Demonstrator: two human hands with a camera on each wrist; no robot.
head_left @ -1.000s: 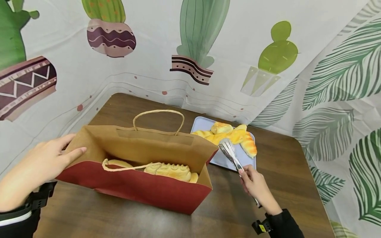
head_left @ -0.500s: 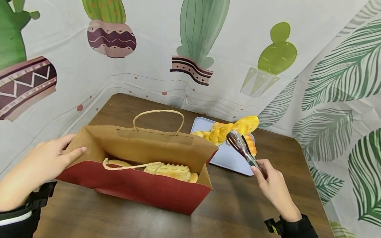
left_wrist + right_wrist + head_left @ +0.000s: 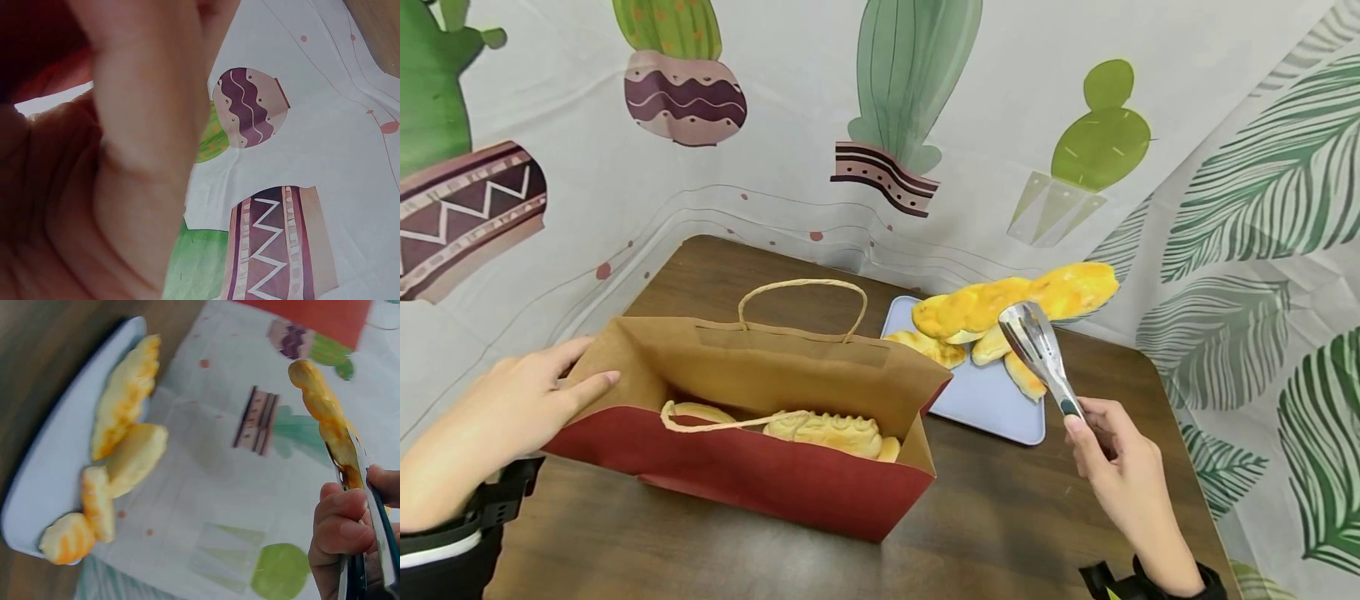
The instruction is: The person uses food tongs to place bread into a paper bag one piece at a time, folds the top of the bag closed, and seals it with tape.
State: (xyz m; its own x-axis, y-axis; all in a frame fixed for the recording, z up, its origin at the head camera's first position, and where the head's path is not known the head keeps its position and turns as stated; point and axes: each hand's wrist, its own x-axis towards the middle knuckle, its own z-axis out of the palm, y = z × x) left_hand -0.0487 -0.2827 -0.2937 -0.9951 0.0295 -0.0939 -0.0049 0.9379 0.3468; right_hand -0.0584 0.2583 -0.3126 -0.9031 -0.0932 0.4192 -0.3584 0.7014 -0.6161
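Note:
My left hand (image 3: 508,404) grips the left side of a red paper bag (image 3: 737,475), its thumb inside the brown-lined mouth. A knobbly pale bread loaf (image 3: 827,432) and other bread show inside the bag. My right hand (image 3: 1123,475) holds metal serving tongs (image 3: 1037,346) by the handles. Clamped in the tongs is a long golden twisted bread (image 3: 1015,302), raised over the back of a pale blue tray (image 3: 985,412). The right wrist view shows this twisted bread (image 3: 325,409) end-on between the tong arms, well apart from the tray.
Several bread pieces (image 3: 131,456) lie on the tray in the right wrist view. The bag's rope handles (image 3: 801,283) stand at its back rim and droop over its opening. A cactus-print cloth (image 3: 775,92) hangs behind the brown wooden table (image 3: 1120,392).
The tongs have closed on the twisted bread and lifted it off the tray, up and to the right, with my right hand. My left hand and the bag stay put.

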